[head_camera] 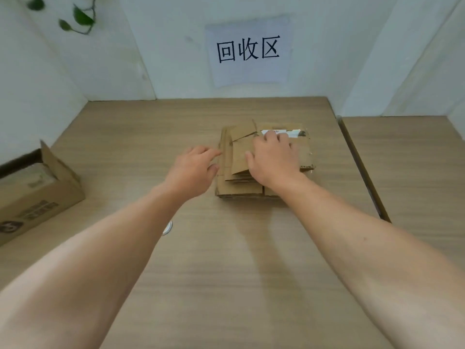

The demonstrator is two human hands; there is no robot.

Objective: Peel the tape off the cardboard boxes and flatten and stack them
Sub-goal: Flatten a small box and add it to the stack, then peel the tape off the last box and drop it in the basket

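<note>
The right hand is lying flat, pressing the top piece onto the stack of flattened boxes on the table, likely so it cannot spring up. The left hand, fingers relaxed, is touching the stack's left edge, probably squaring it. 1 unflattened box is sitting far left.

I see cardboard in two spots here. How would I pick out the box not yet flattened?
Start at the wooden table below the wall sign. At its left edge sits the open box, apart from the flat stack in the middle. It alone keeps its shape, one flap raised, dark print on its side.
</note>
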